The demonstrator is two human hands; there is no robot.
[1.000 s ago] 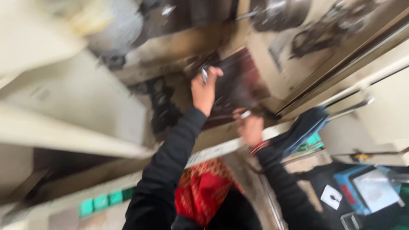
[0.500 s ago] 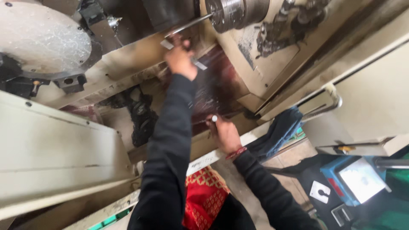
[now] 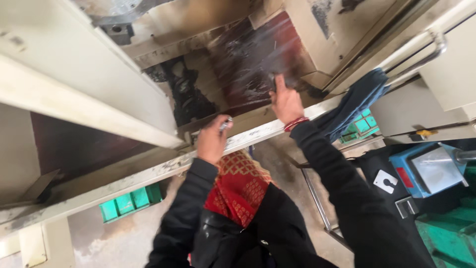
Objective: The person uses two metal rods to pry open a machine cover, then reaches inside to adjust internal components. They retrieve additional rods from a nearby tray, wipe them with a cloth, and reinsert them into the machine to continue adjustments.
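My left hand (image 3: 212, 140) is closed around a small shiny metal piece (image 3: 226, 123) at the front sill (image 3: 148, 171) of a machine enclosure. My right hand (image 3: 285, 101) reaches inside the enclosure and grips a dark object (image 3: 274, 79) that lies against the oily dark-red sloped panel (image 3: 258, 54). Both arms wear black sleeves. Red bangles (image 3: 296, 123) circle the right wrist. A red patterned scarf (image 3: 237, 186) hangs at my chest.
A beige sliding door (image 3: 74, 84) covers the left of the enclosure. A blue cloth (image 3: 354, 104) hangs from a metal handle (image 3: 426, 47) at right. Green trays (image 3: 130, 202) sit on the floor at left and right. A blue box (image 3: 429, 168) stands at right.
My left hand has come down from the machine's upper part to the front sill, holding the metal piece. My right hand has moved up into the enclosure. The view shifted downward.
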